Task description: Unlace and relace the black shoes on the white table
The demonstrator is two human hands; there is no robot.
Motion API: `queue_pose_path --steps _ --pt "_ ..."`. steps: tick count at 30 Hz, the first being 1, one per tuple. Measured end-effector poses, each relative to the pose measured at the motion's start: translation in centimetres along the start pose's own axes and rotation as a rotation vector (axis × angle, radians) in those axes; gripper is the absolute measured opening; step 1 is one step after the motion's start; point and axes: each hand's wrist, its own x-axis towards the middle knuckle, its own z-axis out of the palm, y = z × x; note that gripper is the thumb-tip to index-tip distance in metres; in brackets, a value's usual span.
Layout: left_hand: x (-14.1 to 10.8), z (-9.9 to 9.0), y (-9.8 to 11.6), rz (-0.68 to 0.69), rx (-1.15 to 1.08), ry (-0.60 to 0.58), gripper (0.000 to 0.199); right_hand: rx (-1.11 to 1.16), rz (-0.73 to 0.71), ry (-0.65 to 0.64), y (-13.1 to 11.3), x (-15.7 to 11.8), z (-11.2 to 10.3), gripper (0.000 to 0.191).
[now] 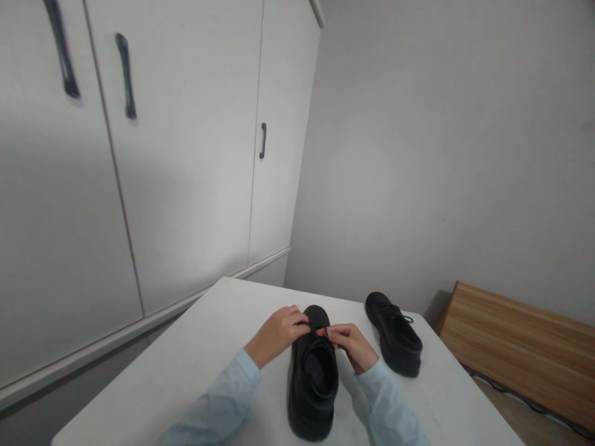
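Note:
A black lace-up shoe (312, 409) stands on the white table with its toe pointing away from me and its opening toward me. My left hand (281, 331) reaches over the shoe's left side, fingers closed in a pinch at the laces. From the other side my right hand (351, 344) comes in, thumb and finger pressed together on the black shoelace (320, 334). The fingers partly cover the lacing, so the exact form of the lace between them is hard to make out. Light blue sleeves cover both forearms.
The matching black shoe (404, 347) sits near the right edge of the white table (209, 347), its laces in a bow. White cupboard doors (186, 155) with dark handles rise at the left. A wooden piece of furniture (520, 347) stands at the right, beside the grey wall (441, 155).

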Motion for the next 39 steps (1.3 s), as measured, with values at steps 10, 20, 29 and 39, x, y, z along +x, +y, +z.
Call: queue_pose_path --steps 10,20,29,39 --pt "0.1 0.8 0.5 -0.115 0.027 -0.018 0.02 -0.132 -0.061 -0.266 -0.8 -0.5 -0.9 0.045" --pt "0.2 1.2 0.9 -0.135 -0.099 -0.064 0.022 -0.133 -0.04 -0.309 -1.0 -0.8 -0.6 0.055" --pt "0.1 1.6 1.0 -0.225 -0.075 0.039 0.02 -0.155 -0.087 0.035 -0.5 0.1 1.3 0.044" --pt "0.3 2.2 2.0 -0.389 -0.49 0.269 0.022 -0.111 -0.007 0.115 -1.0 -0.4 1.3 0.042"
